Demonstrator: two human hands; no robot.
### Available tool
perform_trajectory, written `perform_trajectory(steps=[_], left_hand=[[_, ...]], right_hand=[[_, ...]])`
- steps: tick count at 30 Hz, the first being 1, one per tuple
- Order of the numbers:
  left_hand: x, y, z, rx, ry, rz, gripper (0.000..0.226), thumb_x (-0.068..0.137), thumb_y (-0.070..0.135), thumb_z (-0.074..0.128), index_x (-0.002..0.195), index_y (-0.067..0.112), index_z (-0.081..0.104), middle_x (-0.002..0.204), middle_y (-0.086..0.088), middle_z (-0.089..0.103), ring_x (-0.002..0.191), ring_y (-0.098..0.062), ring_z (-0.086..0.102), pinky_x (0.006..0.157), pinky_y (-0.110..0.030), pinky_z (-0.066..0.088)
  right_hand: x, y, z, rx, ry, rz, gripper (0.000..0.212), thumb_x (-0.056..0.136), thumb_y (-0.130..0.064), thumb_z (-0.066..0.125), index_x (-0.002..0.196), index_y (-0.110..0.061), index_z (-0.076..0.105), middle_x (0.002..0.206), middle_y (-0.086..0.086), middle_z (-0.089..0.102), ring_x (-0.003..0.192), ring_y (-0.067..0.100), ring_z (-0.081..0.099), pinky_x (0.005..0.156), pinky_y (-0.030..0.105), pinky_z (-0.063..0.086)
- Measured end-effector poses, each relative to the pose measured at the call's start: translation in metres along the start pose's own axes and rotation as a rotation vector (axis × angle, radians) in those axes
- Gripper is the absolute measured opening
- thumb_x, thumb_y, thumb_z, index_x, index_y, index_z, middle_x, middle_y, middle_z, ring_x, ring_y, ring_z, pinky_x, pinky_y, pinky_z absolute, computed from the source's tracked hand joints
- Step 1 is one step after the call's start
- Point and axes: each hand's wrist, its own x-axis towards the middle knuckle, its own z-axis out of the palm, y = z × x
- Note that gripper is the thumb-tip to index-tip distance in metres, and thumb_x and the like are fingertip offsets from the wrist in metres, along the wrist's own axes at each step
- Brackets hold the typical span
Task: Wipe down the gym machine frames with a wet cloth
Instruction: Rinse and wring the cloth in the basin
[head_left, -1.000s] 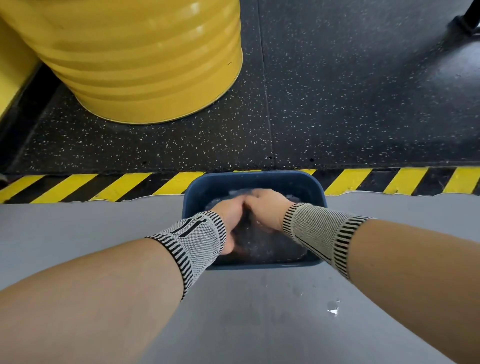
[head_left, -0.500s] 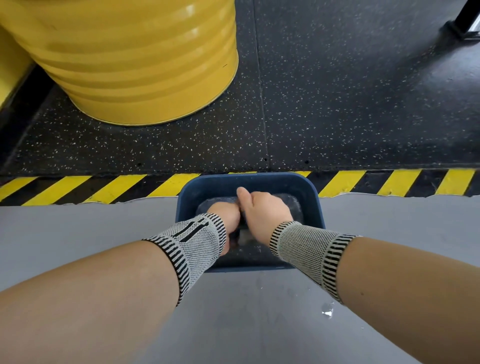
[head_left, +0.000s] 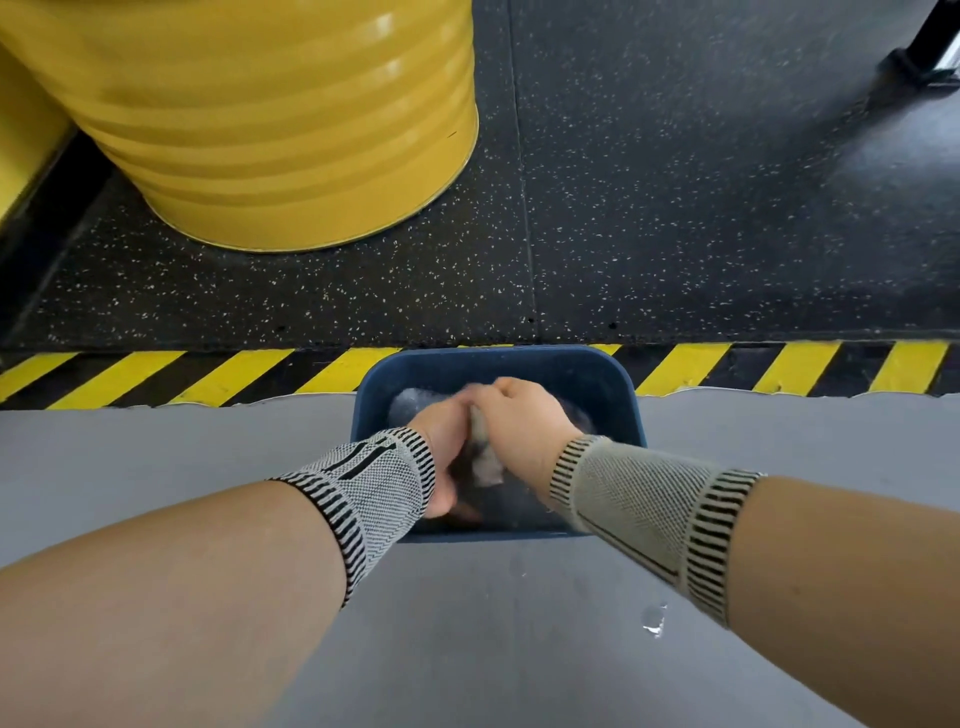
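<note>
Right now a speckled black rubber floor (head_left: 727, 208) is filling the top half of the view, and a grey floor (head_left: 156, 452) is filling the bottom half. A yellow-and-black hazard stripe (head_left: 156, 374) is running across between them. A large yellow ribbed drum (head_left: 260, 114) is standing on the rubber floor at upper left. Part of another yellow object is showing at the left edge; too cropped to identify. A dark machine foot (head_left: 919, 57) is showing at the top right corner, mostly cut off.

Both forearms are reaching forward from the bottom edge, each wearing a knitted grey wrist sleeve with black stripes: left sleeve (head_left: 371, 488), right sleeve (head_left: 644, 514).

A dark blue rectangular tub (head_left: 618, 379) is sitting on the grey floor, its far edge overlapping the stripe. Water is glinting inside it.

Both hands are working over the tub, touching each other. The left hand (head_left: 441, 447) is curling round the cloth (head_left: 485, 457), and the right hand (head_left: 519, 421) is gripping it too, fist tight. The cloth is a pale, bunched strip, sitting between the two hands above the water; most of it is hidden by them.

A small water splash (head_left: 653, 619) is lying on the grey floor near the right forearm.
</note>
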Motion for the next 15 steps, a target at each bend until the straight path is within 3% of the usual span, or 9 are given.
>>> perform_trajectory(steps=[1,3,5,8,10,11,12,14,15], left_hand=[[0.000,0.001,0.000,-0.009,-0.001,0.044,0.040,0.099,0.045,0.038,0.112,0.012,0.058,0.111,-0.018,0.064,0.103,-0.034,0.060,0.087,-0.044,0.045],[-0.006,0.000,0.002,-0.058,-0.025,0.080,0.035,0.098,0.044,0.039,0.085,0.014,0.053,0.086,-0.009,0.054,0.077,-0.021,0.050,0.070,-0.033,0.037],[-0.004,-0.001,0.002,-0.080,-0.063,0.074,0.032,0.096,0.040,0.039,0.076,0.017,0.046,0.080,-0.006,0.040,0.068,-0.018,0.037,0.062,-0.029,0.027],[-0.010,0.001,0.007,-0.044,-0.017,0.092,0.029,0.097,0.035,0.049,0.086,0.009,0.058,0.081,-0.010,0.061,0.068,-0.021,0.059,0.065,-0.029,0.048],[-0.010,0.004,0.010,0.008,0.049,0.091,0.032,0.096,0.036,0.053,0.095,0.006,0.062,0.073,-0.015,0.065,0.055,-0.023,0.063,0.052,-0.026,0.054],[-0.012,0.005,0.011,0.081,0.100,0.103,0.032,0.097,0.035,0.050,0.101,0.005,0.063,0.077,-0.017,0.065,0.059,-0.026,0.064,0.054,-0.028,0.054],[-0.009,0.006,0.010,0.169,0.173,0.126,0.036,0.100,0.031,0.045,0.114,0.003,0.061,0.095,-0.021,0.067,0.079,-0.031,0.067,0.068,-0.034,0.057],[-0.005,0.009,0.005,0.319,0.288,0.205,0.042,0.104,0.021,0.034,0.136,-0.004,0.046,0.137,-0.023,0.050,0.123,-0.035,0.051,0.099,-0.036,0.045],[-0.006,0.009,0.003,0.333,0.308,0.187,0.042,0.104,0.017,0.032,0.140,-0.004,0.041,0.144,-0.021,0.044,0.131,-0.033,0.045,0.101,-0.033,0.039]], right_hand=[[-0.006,-0.004,0.004,0.033,0.014,-0.024,0.024,0.098,-0.022,0.042,0.095,-0.004,0.058,0.102,0.017,0.064,0.099,0.035,0.058,0.090,0.038,0.048],[-0.013,-0.010,0.011,0.108,0.053,-0.046,0.032,0.097,-0.036,0.042,0.081,-0.013,0.058,0.082,0.007,0.064,0.086,0.028,0.062,0.089,0.041,0.051],[-0.014,-0.009,0.013,0.168,0.093,-0.044,0.041,0.097,-0.045,0.039,0.079,-0.016,0.061,0.077,0.003,0.065,0.083,0.024,0.064,0.088,0.041,0.052],[-0.010,-0.002,0.012,0.068,0.114,-0.057,0.047,0.100,-0.044,0.032,0.090,-0.011,0.064,0.090,0.008,0.068,0.091,0.025,0.063,0.090,0.037,0.049],[-0.002,0.006,0.009,-0.048,0.130,-0.046,0.048,0.101,-0.043,0.028,0.091,-0.011,0.062,0.092,0.010,0.067,0.090,0.026,0.061,0.088,0.036,0.048],[0.003,0.010,0.008,-0.122,0.133,-0.031,0.047,0.102,-0.041,0.026,0.096,-0.010,0.061,0.096,0.012,0.066,0.091,0.027,0.060,0.087,0.036,0.048],[0.011,0.016,0.006,-0.227,0.118,-0.016,0.044,0.102,-0.037,0.026,0.106,-0.007,0.058,0.102,0.014,0.064,0.094,0.030,0.059,0.087,0.037,0.048],[0.023,0.029,0.004,-0.376,0.005,0.040,0.039,0.103,-0.025,0.027,0.118,0.000,0.053,0.114,0.021,0.059,0.105,0.036,0.056,0.088,0.039,0.045],[0.027,0.035,0.004,-0.444,-0.082,0.074,0.035,0.102,-0.021,0.032,0.118,0.001,0.054,0.115,0.020,0.059,0.107,0.036,0.057,0.085,0.038,0.044]])
